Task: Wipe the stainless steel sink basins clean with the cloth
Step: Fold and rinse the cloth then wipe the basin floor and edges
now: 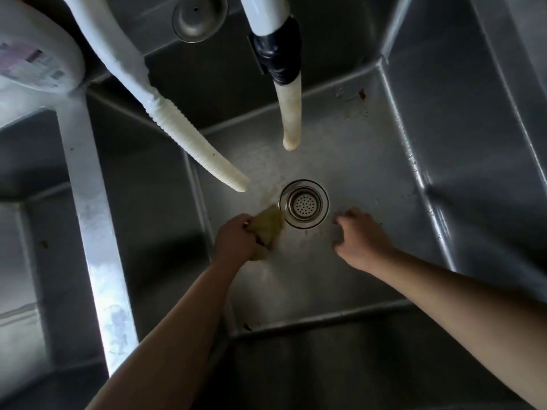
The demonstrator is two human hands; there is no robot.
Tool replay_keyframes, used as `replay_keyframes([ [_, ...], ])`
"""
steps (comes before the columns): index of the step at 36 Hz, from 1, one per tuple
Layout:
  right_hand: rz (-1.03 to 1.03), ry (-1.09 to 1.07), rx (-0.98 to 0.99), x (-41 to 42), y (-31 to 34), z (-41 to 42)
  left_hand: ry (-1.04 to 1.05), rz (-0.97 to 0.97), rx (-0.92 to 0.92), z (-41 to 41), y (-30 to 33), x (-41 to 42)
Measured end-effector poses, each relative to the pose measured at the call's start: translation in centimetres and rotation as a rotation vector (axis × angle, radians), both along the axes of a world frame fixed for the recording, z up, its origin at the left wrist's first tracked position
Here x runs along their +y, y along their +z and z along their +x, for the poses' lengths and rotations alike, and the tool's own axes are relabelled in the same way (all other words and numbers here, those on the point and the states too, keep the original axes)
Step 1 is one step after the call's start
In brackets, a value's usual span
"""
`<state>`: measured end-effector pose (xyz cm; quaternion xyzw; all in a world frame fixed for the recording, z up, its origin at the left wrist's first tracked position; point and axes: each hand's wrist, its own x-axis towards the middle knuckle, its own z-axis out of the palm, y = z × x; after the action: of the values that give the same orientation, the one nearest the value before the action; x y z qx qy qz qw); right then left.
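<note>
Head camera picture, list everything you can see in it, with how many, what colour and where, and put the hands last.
Sink basin: one in full view, grey stainless steel, centre; part of a second basin at left beyond a divider.
Drain strainer: one, silver, middle of the basin floor.
Corrugated hose: one, white, slanting in from upper left, end near the drain.
Smooth hose: one, cream with black tape at its joint, hanging from top centre.
Round metal cap: one, silver, on the ledge at top.
Plastic container: one, white with a label, top left.
Red-brown specks: several, far right corner of the basin.
Cloth: one, yellowish, left of the drain.
Left hand: grips the cloth.
Right hand: fingers loosely curled, holding nothing, right of the drain.
</note>
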<state>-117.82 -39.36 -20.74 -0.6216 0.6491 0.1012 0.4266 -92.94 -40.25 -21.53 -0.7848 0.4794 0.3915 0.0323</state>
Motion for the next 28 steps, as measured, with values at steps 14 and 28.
replay_keyframes([
  [14, 0.08, -0.041, 0.368, 2.4, -1.5, -8.2, 0.1, -0.274, -0.188, 1.2, -5.4, -5.6],
  [28, 0.257, -0.254, 0.165, 3.5, -2.8, -9.6, 0.274, -0.174, 0.489, -6.1, -3.3, -4.4],
])
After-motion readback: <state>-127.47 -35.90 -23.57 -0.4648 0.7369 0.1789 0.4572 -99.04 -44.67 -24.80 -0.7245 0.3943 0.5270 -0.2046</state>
